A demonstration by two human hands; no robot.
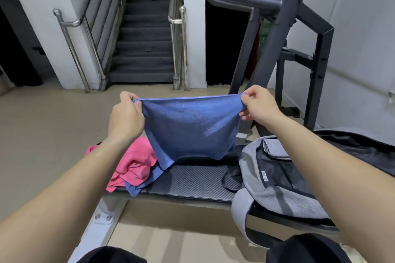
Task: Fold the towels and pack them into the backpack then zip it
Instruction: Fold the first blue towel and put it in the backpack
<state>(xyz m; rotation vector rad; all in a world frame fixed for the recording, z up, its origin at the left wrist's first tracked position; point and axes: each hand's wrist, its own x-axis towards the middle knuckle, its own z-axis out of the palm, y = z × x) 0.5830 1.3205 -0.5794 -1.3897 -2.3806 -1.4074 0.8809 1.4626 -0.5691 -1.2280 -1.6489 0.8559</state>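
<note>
Left hand [126,114], right hand [259,107] pinching blue towel [190,128], pink towel [134,164] left, backpack [277,196] right

No word, number or brand name could be read anywhere. The only printed thing was a small white rectangular cloth tag [264,175] on the dark inner lining of the open grey fabric backpack [288,200], close to the grey rim of its opening. The tag carried a dark blocky patch at its top, perhaps a barcode or a line of tiny print. Below that was a dark slanted stroke, perhaps a logo. Both marks were too small and blurred to make out.
</note>
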